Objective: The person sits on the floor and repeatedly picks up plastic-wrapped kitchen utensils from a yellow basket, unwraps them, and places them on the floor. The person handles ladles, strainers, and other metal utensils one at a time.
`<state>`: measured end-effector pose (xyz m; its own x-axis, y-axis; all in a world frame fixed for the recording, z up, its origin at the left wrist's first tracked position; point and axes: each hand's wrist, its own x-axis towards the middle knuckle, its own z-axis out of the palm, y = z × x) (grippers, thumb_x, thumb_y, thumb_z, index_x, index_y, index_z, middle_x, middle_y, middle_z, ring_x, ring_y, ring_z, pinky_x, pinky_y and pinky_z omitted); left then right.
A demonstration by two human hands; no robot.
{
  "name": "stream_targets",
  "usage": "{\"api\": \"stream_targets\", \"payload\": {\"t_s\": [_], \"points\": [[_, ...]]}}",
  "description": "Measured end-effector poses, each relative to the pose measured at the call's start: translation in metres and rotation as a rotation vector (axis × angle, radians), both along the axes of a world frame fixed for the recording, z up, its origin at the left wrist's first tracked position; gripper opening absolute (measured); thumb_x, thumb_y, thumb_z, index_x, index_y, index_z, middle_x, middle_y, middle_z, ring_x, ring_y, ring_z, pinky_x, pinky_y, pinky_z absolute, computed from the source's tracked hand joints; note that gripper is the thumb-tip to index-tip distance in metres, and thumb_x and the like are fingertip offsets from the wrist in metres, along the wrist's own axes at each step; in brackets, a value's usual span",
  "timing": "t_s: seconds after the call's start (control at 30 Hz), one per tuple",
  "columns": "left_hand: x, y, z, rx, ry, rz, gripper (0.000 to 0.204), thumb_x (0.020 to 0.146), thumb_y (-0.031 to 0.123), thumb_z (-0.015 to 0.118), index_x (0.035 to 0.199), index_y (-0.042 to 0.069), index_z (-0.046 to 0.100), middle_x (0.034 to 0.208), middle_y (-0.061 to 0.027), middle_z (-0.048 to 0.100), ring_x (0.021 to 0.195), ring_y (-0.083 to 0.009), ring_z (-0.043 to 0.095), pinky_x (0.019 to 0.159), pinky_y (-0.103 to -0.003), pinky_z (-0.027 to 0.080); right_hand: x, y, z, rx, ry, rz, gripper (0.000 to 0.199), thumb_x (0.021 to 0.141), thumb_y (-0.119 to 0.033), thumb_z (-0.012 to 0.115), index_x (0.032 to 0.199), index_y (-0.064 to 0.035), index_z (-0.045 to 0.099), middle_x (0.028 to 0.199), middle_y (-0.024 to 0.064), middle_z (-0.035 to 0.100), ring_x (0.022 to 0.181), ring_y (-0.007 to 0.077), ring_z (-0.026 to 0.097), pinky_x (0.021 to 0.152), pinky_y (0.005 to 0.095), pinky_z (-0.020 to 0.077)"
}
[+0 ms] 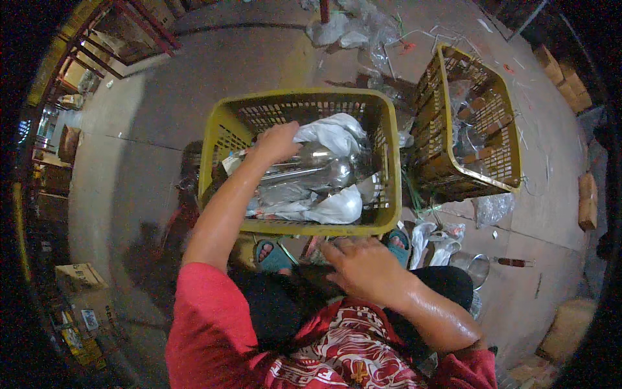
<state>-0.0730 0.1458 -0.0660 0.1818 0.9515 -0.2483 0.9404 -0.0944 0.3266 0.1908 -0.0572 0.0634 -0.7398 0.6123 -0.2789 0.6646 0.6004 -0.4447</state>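
Fingers [293,128] of the left hand [278,142] curl half-bent at white-wrapped metalware [330,134] in the yellow crate [301,228]; cannot tell whether they grasp it. Right hand [366,267], before the near side, is loosely spread, apparently released. Metalware probably stiff, fairly light, its film soft and slippery; surest hold likely the narrow end.
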Motion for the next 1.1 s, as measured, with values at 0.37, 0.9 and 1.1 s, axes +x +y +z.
{"api": "stream_targets", "payload": {"t_s": [0.37,0.9,1.1], "points": [[0.074,-0.126,0.190,-0.515,-1.884,0.249,0.042,0.098,0.054,0.050,0.082,0.015,0.043,0.069,0.0038,0.039,0.053,-0.0095,0.040,0.053,-0.031,0.040,-0.021,0.012,-0.005,-0.277,0.808,-0.377,0.054,0.091,-0.039,0.069,0.123,0.0019,0.052,0.099,0.0131,0.065,0.093,0.0229,0.065,0.081,0.0363,0.0522],[0.112,-0.199,0.163,0.136,-1.638,0.143,0.076,0.093,0.069,0.044,0.135,0.005,0.046,0.114,-0.0059,0.057,0.097,-0.0156,0.057,0.086,-0.032,0.048,0.022,-0.068,0.048,-0.225,1.162,-0.649,0.036,0.103,-0.035,0.050,0.104,0.0005,0.057,0.079,0.0052,0.055,0.075,0.0152,0.048,0.067,0.0336,0.0434],[0.087,-0.198,0.137,-0.227,-1.304,0.132,0.052,0.100,0.045,0.051,0.133,0.004,0.051,0.112,-0.0071,0.060,0.096,-0.0167,0.060,0.084,-0.031,0.051,0.226,-0.124,0.028,-0.009,1.102,-1.152,0.031,0.100,-0.040,0.056,0.106,-0.0103,0.062,0.075,-0.0060,0.050,0.065,0.0044,0.045,0.057,0.0234,0.0367]]}}
